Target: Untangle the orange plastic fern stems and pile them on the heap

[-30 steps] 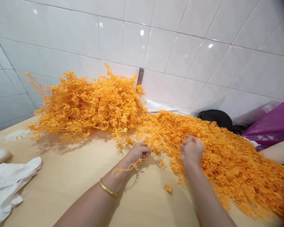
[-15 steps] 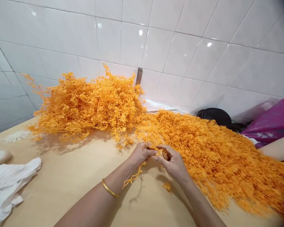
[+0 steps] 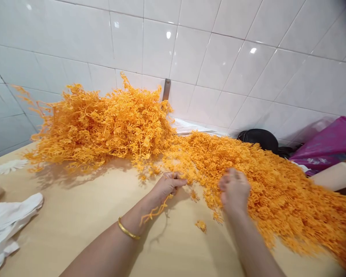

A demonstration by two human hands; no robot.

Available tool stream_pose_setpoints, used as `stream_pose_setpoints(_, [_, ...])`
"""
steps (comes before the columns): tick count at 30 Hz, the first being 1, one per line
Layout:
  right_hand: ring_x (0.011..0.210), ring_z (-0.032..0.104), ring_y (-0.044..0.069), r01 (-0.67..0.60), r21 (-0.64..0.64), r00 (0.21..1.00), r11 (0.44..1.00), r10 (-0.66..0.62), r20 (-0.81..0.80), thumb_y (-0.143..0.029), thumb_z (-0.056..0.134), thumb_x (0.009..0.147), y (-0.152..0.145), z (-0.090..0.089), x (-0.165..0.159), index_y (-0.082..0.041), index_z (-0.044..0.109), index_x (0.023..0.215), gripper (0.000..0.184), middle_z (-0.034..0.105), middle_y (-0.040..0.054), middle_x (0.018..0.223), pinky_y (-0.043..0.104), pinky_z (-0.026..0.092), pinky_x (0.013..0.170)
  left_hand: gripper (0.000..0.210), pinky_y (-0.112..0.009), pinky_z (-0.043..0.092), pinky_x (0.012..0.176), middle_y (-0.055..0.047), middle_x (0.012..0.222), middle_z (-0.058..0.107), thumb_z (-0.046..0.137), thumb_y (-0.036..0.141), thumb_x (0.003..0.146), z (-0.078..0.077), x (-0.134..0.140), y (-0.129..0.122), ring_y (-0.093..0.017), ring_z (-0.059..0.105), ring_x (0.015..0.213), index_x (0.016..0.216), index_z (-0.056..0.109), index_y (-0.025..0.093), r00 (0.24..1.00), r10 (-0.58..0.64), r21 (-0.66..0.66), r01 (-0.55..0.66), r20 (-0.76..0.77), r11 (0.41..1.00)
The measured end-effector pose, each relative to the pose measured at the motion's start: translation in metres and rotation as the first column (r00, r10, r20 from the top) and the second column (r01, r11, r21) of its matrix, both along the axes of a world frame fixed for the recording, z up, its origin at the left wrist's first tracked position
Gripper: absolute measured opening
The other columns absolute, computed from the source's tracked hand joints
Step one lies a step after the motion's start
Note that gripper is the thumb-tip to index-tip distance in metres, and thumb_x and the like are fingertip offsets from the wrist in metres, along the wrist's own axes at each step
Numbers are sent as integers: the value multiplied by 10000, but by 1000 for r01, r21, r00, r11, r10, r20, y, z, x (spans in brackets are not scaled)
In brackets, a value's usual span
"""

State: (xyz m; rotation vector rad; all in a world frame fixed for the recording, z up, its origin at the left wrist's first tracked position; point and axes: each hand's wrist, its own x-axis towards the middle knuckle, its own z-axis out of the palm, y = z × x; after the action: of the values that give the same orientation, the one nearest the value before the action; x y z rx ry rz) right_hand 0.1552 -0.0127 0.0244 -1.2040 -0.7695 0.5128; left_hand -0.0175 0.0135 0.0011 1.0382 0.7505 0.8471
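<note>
Thumb and fingers of my left hand are pinched on a thin orange plastic stem, whose forked end hangs out below toward the wrist with its gold bangle. My right hand is over the near left part of a wide heap of small spidery orange plastic pieces. Motion smears its fingers, so whether they hold a piece cannot be made out. A loose orange piece lies on the table between my forearms, and another lies just right of my left hand.
A tall bundle of orange plastic sprigs stands at the back left against the tiled wall. White cloth and a white flower-shaped piece lie at the left. Behind the heap are a black bag and a purple bag.
My right hand has moved away from my left hand, rightward onto the heap. My left hand keeps its pinch on the stem. A loose piece now shows beside my left hand.
</note>
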Motion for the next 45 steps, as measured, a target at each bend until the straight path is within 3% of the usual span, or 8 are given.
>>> stream_pose_setpoints(6, [394,270,52,-224,-5,955,975,220,199,-372,536,720,-22,19,6,-189,517,762,188,309,-74,478,181,206,358,330,-197,119,371,89,408,298,637,301,567,-1,1,-4,-18,203,347,515,340,166,996,-8,130,19,-85,991])
stream_pose_setpoints(15, [552,468,111,-416,-339,455,844,516,726,-244,414,784,-32,0,-49,-222,556,1009,268,582,12,710,228,353,527,93,-192,203,390,61,439,414,578,164,539,-3,7,-6,-35,306,364,571,496,135,995,-50,160,64,-91,985])
stream_pose_setpoints(18, [526,442,100,-373,-291,563,881,464,684,-268,402,791,-28,-3,-44,-195,562,781,176,515,-7,597,216,342,504,161,-190,203,394,59,438,402,608,227,554,-2,5,-6,-34,306,375,543,475,138,991,-61,185,81,-115,979])
stream_pose_setpoints(22, [388,282,55,-164,-62,948,985,175,267,-369,452,764,-19,15,-16,-200,412,684,191,321,-76,489,175,230,360,249,-192,149,381,79,399,331,637,283,552,1,1,-5,-24,234,354,527,428,151,989,-49,141,69,-136,988])
stream_pose_setpoints(26, [382,244,51,-97,63,974,993,81,211,-395,492,746,-25,41,15,-210,400,687,215,264,-85,489,171,204,355,246,-192,147,374,78,402,340,639,288,565,1,-1,-4,-25,243,348,548,434,154,993,-9,99,21,-119,995])
stream_pose_setpoints(31, [611,471,129,-121,-286,501,951,307,809,-363,469,769,-64,22,7,-199,539,811,183,524,27,718,249,385,542,192,-194,148,377,54,433,397,606,274,619,-6,-3,4,-25,292,350,583,474,139,1000,-26,84,26,-4,996])
stream_pose_setpoints(37, [1070,374,231,-187,-361,-134,914,340,931,-330,399,813,-71,-19,-22,-268,527,1056,282,397,53,1263,395,292,867,180,-186,153,378,37,507,448,632,246,598,-10,-6,12,-4,280,357,600,507,117,985,-19,19,16,172,1000])
stream_pose_setpoints(45, [1082,345,275,161,-48,-244,986,86,966,-306,431,795,32,-29,9,-214,554,1039,288,443,116,1209,434,233,868,171,-191,153,366,71,407,378,636,231,561,-8,-1,9,-23,274,333,644,523,133,995,16,21,-18,94,1000])
